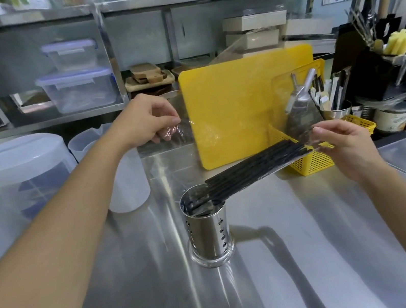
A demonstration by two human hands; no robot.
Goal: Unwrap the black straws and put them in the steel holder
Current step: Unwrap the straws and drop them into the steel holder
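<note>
A perforated steel holder stands upright on the steel counter. A bundle of black straws slants down to the left, its lower ends inside the holder's mouth. My right hand pinches the bundle's upper end together with clear plastic wrap that rises above the straws. My left hand is raised to the left of the yellow board, its fingertips closed on a crumpled piece of clear wrap.
A yellow cutting board leans upright behind the holder, with a yellow mesh basket to its right. Frosted plastic jugs stand at the left. Utensil cups and a black rack crowd the right back. Shelves with plastic boxes run behind.
</note>
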